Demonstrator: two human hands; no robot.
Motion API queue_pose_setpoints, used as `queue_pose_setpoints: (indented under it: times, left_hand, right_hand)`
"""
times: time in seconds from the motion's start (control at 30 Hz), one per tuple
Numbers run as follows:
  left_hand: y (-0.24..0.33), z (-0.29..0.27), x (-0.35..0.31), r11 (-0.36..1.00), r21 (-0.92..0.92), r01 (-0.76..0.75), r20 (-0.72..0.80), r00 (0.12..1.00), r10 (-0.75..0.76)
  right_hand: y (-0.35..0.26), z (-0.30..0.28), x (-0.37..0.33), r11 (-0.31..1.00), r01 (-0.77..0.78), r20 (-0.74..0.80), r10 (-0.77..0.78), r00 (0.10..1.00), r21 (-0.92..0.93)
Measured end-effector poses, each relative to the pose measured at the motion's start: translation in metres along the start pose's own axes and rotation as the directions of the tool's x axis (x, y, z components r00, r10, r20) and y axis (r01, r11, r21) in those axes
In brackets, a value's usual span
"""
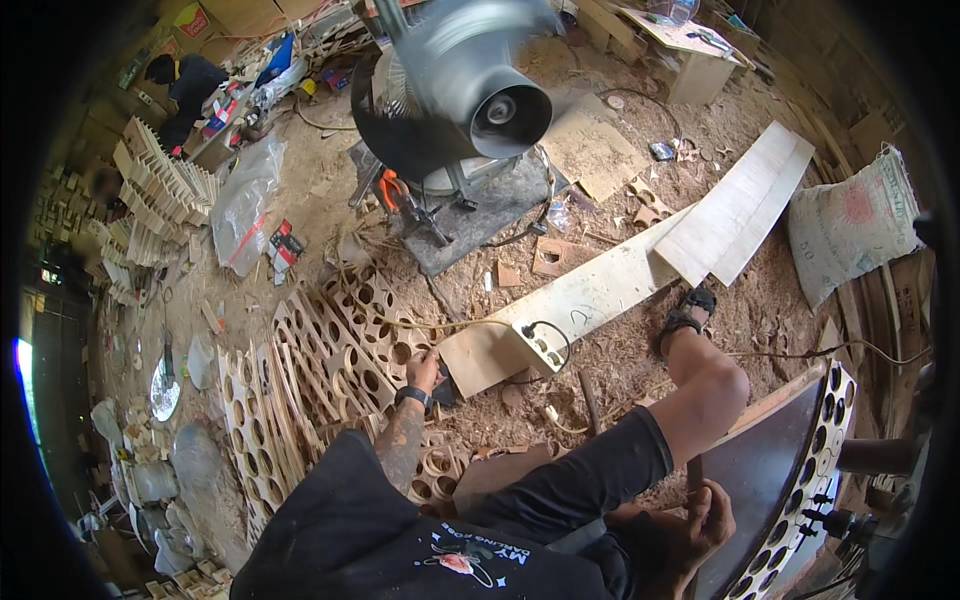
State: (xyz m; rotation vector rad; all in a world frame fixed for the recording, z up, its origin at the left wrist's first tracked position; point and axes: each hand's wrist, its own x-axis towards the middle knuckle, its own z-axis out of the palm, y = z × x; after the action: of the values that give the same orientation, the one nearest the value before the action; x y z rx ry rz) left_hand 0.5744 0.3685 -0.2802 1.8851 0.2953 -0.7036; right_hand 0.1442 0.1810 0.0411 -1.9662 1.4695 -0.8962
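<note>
My left hand (425, 372), with a dark band on the wrist, is closed at the near left end of a long pale wooden board (610, 290). A small dark piece shows beside that hand, its kind unclear. On the board rests a white power strip (538, 348) with a cord plugged in. My right hand (708, 522) is low at the right, fingers curled, by the edge of a dark flat panel (755, 485); what it holds, if anything, is hidden. Round-holed plywood offcuts (345, 340) lie left of my left hand.
A large fan (470, 100) with blurred blades stands ahead on a dark base, orange-handled pliers (388, 190) beside it. Two pale boards (735, 205) overlap the long board's far end. A white sack (855, 225) stands right. Cords cross the sawdust. Another person (190, 90) is far left.
</note>
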Motion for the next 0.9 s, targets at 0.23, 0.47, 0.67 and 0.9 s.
queue_pose_setpoints:
  times: [0.23, 0.47, 0.67, 0.9]
  left_hand:
    - [-0.029, 0.001, -0.029, 0.979, 0.184, 0.09, 0.219, 0.967, -0.13]
    - [-0.057, 0.006, -0.033, 0.961, 0.274, -0.026, 0.278, 0.959, -0.053]
    - [-0.077, 0.008, -0.025, 0.961, 0.276, 0.027, 0.277, 0.955, -0.106]
    - [-0.058, 0.059, -0.046, 0.79, 0.493, -0.364, 0.189, 0.931, 0.311]
  right_hand:
    - [0.001, -0.008, -0.006, 1.0, 0.012, -0.03, -0.013, 0.999, -0.005]
    - [0.009, -0.016, -0.012, 0.993, 0.094, -0.021, -0.095, 0.995, -0.073]
    - [0.011, -0.021, -0.019, 0.99, 0.074, -0.063, -0.082, 0.995, -0.119]
    - [0.008, -0.035, -0.025, 0.985, 0.06, -0.107, -0.077, 0.991, -0.159]
